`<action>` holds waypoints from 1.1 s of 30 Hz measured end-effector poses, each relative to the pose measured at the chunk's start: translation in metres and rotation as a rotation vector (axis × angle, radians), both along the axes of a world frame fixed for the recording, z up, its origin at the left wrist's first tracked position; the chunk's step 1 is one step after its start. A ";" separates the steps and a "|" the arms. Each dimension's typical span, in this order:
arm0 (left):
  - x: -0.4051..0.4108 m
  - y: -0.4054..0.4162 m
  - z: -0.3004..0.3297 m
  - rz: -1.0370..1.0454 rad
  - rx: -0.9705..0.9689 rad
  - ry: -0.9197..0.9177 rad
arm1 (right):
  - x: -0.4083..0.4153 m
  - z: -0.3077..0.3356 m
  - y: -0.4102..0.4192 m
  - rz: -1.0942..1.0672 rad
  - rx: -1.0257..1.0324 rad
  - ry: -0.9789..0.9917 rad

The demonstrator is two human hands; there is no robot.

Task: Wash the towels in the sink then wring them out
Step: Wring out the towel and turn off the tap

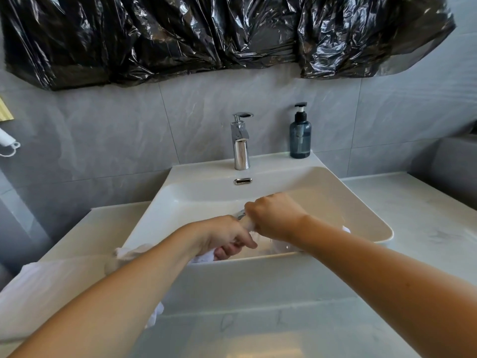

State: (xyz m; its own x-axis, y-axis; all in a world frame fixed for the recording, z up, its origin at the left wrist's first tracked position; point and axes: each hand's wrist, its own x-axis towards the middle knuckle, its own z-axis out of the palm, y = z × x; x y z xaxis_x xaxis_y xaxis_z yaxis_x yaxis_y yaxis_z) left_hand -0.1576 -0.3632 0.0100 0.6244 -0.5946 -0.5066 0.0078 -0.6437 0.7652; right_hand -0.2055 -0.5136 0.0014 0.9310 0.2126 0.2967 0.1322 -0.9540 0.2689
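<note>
1. Towel [249, 223], white and twisted into a tight rope, runs between my two hands over the near half of the sink [361, 202]; most of it is hidden by my fingers.
2. My left hand [222, 237] is curled round the near-left end of the twist, and a bunch of white cloth shows under its fingers at the sink's near rim.
3. My right hand [275, 217] is clenched in a fist round the far end, knuckles up, just beside the left hand.
4. Water seems to be falling from the twist below my right hand, though it is too blurred to be sure.
5. A second white towel [51, 288] lies spread on the counter [426, 228] at the near left, partly under my left forearm, with one corner up against the sink's left rim.
6. At the far edge of the sink stands a chrome tap [241, 140], and to its right a dark blue pump bottle [300, 135].
7. Crumpled black plastic sheeting [206, 34] hangs on the grey tiled wall above.
</note>
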 end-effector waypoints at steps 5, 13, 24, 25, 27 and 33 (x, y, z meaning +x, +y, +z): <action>0.004 0.009 -0.002 0.056 -0.244 -0.080 | 0.001 0.007 -0.016 -0.086 0.482 0.105; 0.000 0.008 -0.001 0.042 -0.064 -1.266 | -0.011 0.013 -0.037 -0.098 0.834 0.252; -0.016 -0.028 0.003 -0.003 0.141 -0.811 | -0.020 0.027 -0.033 -0.073 -0.011 -0.008; -0.017 -0.030 0.004 0.009 0.062 -0.606 | -0.021 0.026 -0.034 -0.052 -0.006 -0.023; -0.018 -0.029 0.009 0.010 -0.047 -0.228 | -0.018 0.018 -0.037 0.033 0.011 -0.124; -0.005 -0.018 0.008 -0.086 -0.353 -0.103 | -0.018 0.013 -0.045 -0.161 0.483 -0.035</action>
State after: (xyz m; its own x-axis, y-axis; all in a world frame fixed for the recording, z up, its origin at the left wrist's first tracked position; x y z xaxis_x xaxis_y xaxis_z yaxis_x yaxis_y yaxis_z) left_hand -0.1629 -0.3810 0.0178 0.6018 -0.7736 -0.1983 -0.1236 -0.3356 0.9339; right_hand -0.2231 -0.5584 0.0148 0.9285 -0.1017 0.3572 -0.0277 -0.9780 -0.2066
